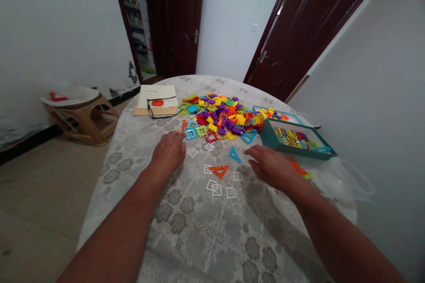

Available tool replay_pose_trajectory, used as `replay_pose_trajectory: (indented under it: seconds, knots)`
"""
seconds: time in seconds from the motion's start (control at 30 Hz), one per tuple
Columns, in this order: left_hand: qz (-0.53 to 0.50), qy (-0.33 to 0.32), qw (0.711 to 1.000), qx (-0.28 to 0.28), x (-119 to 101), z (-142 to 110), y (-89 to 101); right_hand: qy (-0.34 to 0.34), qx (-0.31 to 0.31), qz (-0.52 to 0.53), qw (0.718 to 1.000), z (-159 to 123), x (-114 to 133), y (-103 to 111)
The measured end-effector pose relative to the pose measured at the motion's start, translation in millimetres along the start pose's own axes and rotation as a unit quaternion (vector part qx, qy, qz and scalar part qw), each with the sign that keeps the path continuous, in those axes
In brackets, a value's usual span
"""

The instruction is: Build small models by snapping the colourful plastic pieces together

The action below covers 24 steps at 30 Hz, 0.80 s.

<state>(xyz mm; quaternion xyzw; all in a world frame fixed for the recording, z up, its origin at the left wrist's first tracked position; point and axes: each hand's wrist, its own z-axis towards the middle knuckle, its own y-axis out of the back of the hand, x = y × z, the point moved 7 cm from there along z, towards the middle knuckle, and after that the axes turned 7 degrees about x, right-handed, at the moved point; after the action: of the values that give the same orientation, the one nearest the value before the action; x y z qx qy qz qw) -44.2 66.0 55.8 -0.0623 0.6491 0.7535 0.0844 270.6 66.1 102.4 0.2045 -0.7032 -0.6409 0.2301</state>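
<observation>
My left hand (pixel 169 151) is at the near left of a pile of coloured plastic building pieces (pixel 221 117), its fingers curled in. An orange piece (pixel 183 126) stands just beyond its fingertips; whether they grip it I cannot tell. My right hand (pixel 270 164) is open, its index finger and thumb apart, beside a blue triangular piece (pixel 234 154) without touching it. Between the hands lie an orange triangular piece (pixel 219 171) and several white window-frame pieces (pixel 230 193). Blue square frames (pixel 190 134) and a red frame (pixel 211 137) lie at the pile's near edge.
A green box (pixel 299 139) with rows of small colourful pieces stands at the right, its lid (pixel 282 115) behind it. Clear plastic wrap (pixel 341 181) lies beside it. Black glasses (pixel 162 115) and papers (pixel 156 93) are at the back left. A wooden stool (pixel 86 119) stands left of the tablecloth-covered table (pixel 199 239).
</observation>
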Motion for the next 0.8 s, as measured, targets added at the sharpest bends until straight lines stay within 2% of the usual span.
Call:
replay_pose_trajectory:
  seconds: [0.07, 0.13, 0.33, 0.43, 0.53, 0.67, 0.8]
  knots:
    - [0.006, -0.003, 0.999, 0.034, -2, -2, -3.8, 0.043, -0.015, 0.030, 0.999, 18, 34, -9]
    - [0.016, -0.017, 0.998, 0.063, -7, -4, -7.7, 0.073, -0.026, 0.054, 0.995, 42, 55, -16]
    - [0.001, -0.044, 0.994, 0.098, -12, -7, -7.5, 0.109, -0.095, 0.073, 0.987, 131, 80, -24]
    - [-0.030, -0.004, 0.995, 0.099, -4, -7, -2.5, 0.125, -0.108, 0.062, 0.984, 171, 96, -26]
    - [-0.021, 0.055, 0.994, 0.087, 7, -7, 2.4, 0.143, -0.093, 0.040, 0.985, 205, 116, -29]
    - [0.016, 0.072, 0.993, 0.092, 9, -9, 2.6, 0.126, -0.071, -0.004, 0.989, 236, 136, -39]
    - [0.027, 0.075, 0.992, 0.096, 11, -10, 1.3, 0.096, -0.050, -0.037, 0.993, 241, 142, -50]
